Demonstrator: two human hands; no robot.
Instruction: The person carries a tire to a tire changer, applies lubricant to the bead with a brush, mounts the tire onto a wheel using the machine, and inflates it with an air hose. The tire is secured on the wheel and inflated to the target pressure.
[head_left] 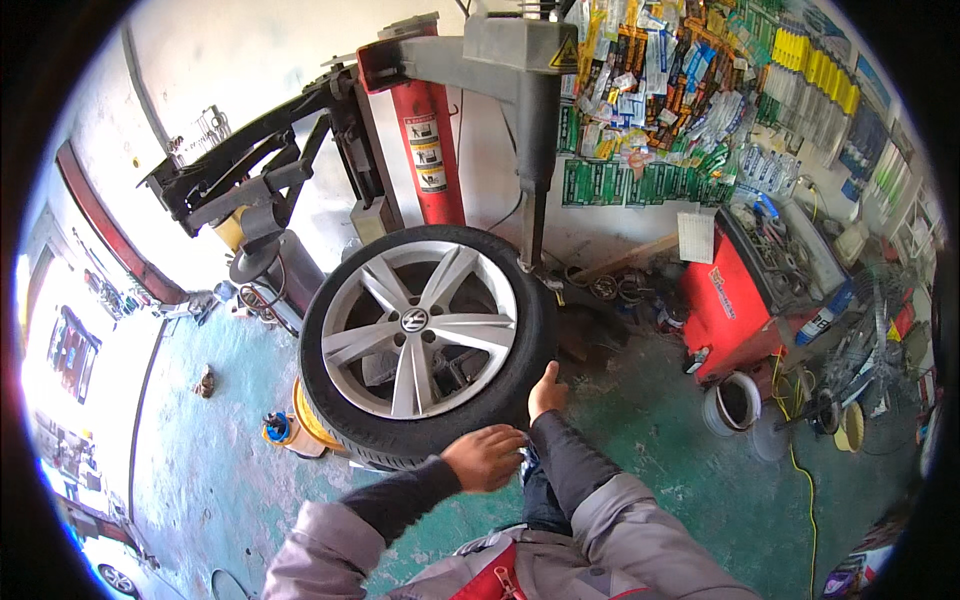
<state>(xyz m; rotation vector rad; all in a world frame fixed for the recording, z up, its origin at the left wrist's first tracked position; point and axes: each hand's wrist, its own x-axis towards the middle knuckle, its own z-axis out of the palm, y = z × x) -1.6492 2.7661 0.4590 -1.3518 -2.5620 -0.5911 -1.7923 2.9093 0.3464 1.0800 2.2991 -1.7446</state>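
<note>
A car wheel (470, 330) with a silver five-spoke rim and black tyre lies nearly flat on the tyre changer, right in front of me. The machine's grey vertical post (537, 150) comes down at the tyre's far right edge. My left hand (485, 458) is just off the tyre's near edge, palm down, fingers stretched to the right, with nothing visible in it. Close to the tyre's right side is my right hand (547, 390), thumb pointing up. Its other fingers are mostly hidden, and I cannot tell whether it touches the rubber.
Behind the wheel rise a red column (425, 150) and a black jointed arm (260, 185). To the right stand a red tool cabinet (735, 300), a white bucket (732, 403) and a black fan (870, 345). A yellow cable (803, 480) runs along the green floor. Packaged parts (660, 80) cover the wall.
</note>
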